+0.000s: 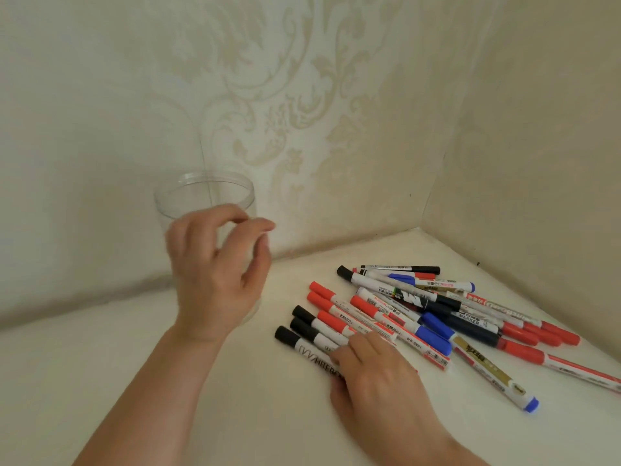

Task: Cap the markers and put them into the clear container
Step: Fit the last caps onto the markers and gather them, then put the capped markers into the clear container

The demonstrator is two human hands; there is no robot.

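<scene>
**Selecting a marker from the pile**

The clear container is being fronted by the left hand, its grip loosely open and empty. On the worktop, light, stiff, likely slippery markers are being fingered by the right hand, nothing yet held; mid-barrel holds are judged best.

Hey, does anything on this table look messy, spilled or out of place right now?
Only the markers: red, black and blue capped pens lie criss-crossed in a loose heap on the white table, none in the clear round plastic container. No spill or damage shows. The right hand rests on the heap; the left hand is empty.
</scene>
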